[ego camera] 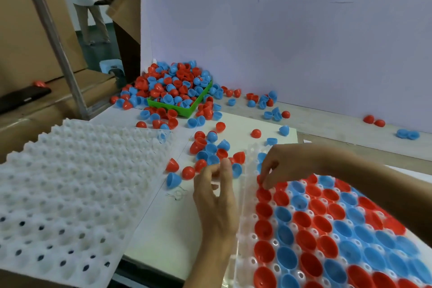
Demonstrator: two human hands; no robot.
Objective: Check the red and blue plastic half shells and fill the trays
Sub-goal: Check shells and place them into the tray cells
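Right hand (278, 166) curled, fingertips pressing a red half shell (263, 186) into the far left corner of the filled tray (245, 229). Left hand (215, 184) just beside, fingers bent, pinching something small; cannot tell what. Loose half shells (210, 154) directly beyond the left hand, nearer to it. Empty white tray (70, 182) well to its left.

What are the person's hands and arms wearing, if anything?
Nothing that shows. The left hand and the right hand are bare: no gloves, no rings on the fingers in view. Both forearms are uncovered too, with no sleeves, watch or wristband visible in frame.
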